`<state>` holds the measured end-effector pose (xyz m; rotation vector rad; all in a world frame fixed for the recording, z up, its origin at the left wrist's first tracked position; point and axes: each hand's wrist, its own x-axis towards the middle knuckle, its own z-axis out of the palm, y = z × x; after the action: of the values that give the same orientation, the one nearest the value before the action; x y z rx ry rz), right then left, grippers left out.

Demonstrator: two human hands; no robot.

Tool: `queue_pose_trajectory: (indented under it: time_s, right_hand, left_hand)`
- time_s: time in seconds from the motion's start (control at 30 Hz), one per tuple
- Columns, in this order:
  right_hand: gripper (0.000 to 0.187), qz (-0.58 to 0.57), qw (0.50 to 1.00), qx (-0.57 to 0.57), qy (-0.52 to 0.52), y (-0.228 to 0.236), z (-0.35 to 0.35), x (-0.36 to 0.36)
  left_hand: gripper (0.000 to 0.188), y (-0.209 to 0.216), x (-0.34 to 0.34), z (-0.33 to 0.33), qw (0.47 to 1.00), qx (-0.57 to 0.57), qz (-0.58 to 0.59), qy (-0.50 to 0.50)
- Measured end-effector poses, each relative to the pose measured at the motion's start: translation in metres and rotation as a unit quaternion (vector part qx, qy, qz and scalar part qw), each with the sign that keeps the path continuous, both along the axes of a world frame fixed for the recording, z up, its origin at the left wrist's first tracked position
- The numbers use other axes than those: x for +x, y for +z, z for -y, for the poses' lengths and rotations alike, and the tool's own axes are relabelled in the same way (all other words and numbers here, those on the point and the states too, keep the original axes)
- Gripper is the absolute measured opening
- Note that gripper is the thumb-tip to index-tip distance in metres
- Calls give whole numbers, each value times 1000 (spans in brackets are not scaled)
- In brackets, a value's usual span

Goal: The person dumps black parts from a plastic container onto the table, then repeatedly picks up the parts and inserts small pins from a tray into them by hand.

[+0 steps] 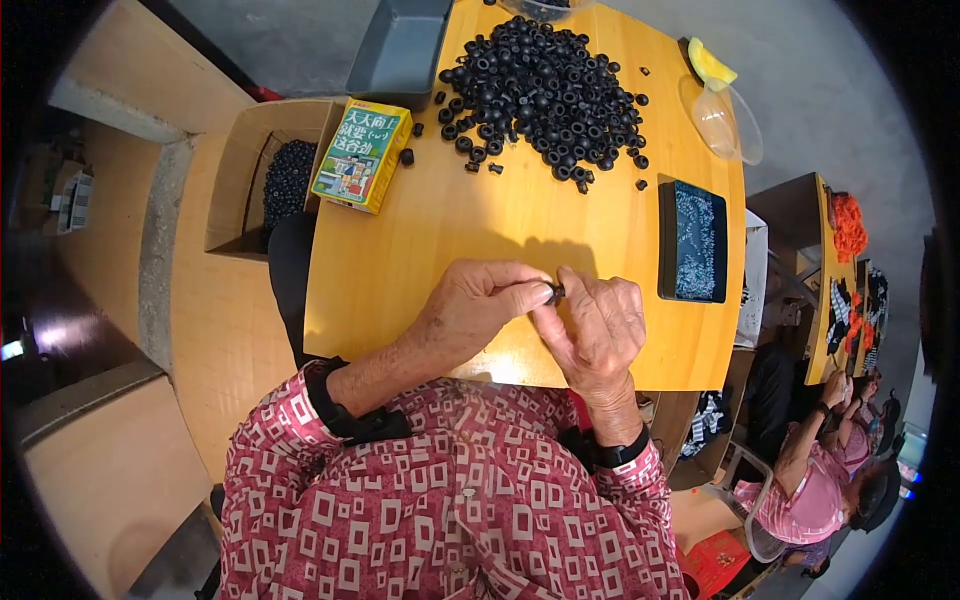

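My left hand [478,308] and my right hand [598,322] meet above the near part of the wooden table [420,235]. Between their fingertips is a small black round part [553,292], pinched from both sides and mostly covered by the fingers. Farther off lies a big heap of small black round hollow parts [545,85], with several strays around its edge. To the right of my hands sits a black tray [664,240] full of tiny pale pieces [697,240].
A green and yellow carton [362,155] stands at the table's left edge, near a grey bin [400,50]. On the floor, a cardboard box [232,180] holds dark parts. A clear plastic container [712,120] is at far right. Another person [815,470] sits to the right.
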<state>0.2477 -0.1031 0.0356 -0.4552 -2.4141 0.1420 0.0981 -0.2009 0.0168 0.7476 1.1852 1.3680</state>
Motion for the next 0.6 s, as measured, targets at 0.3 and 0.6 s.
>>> queue_pose_trajectory:
  time_s: [0.3, 0.6]
  right_hand:
    - [31, 5, 1000, 6, -19, -4, 1, -7]
    - [31, 21, 998, 34, -40, -4, 0, -15]
  left_hand:
    - [26, -2, -1, -3, 998, -32, 38, 44]
    - [19, 3, -17, -14, 999, -27, 20, -14]
